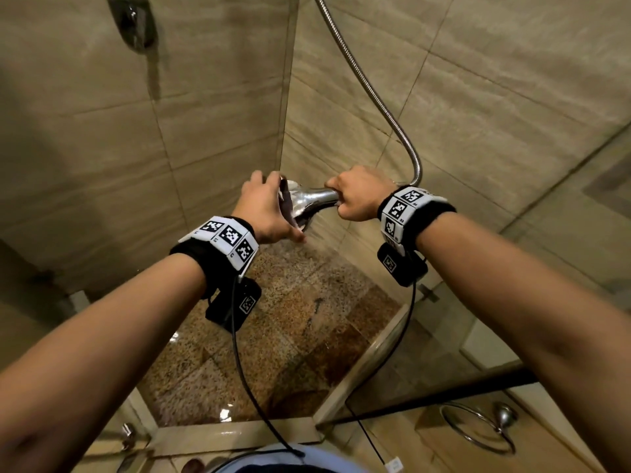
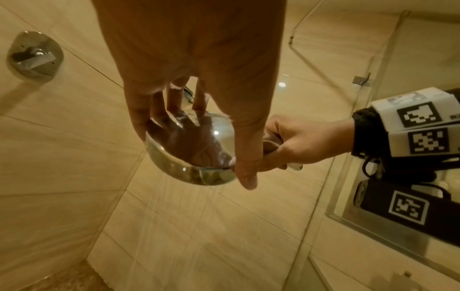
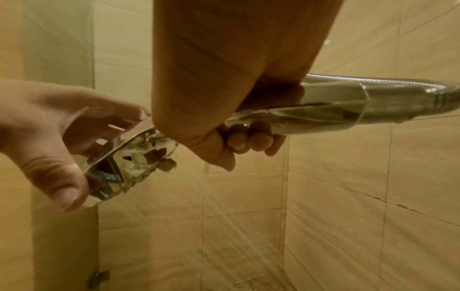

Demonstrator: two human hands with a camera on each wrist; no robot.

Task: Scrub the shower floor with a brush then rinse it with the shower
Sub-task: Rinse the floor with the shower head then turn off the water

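Both forearms stretch out in front of me, wristbands on, and my hands meet on the shower head up at chest height over the shower floor. My right hand is wrapped tight around the chrome handle, fingers curled under it and thumb folded over, and that is what aims the spray. My left hand sits on the round head itself, fingers spread over the back dome and thumb hooked down at the rim, more a steadying cup than a full fist. I reckon I'm either tilting the face or nudging the spray setting, which is why the second hand is up there at all.

Water is running: fine streaks leave the face and fall down and away toward the tiled wall and the speckled floor, which glistens wet. The hose loops up from the handle's end behind my right wrist, slack enough to let me swing. The tap plate sits high on the left wall, untouched.

No brush shows anywhere, so I judge scrubbing is behind me and this is the rinse. The near tiles by the threshold look like the stretch to sweep next.
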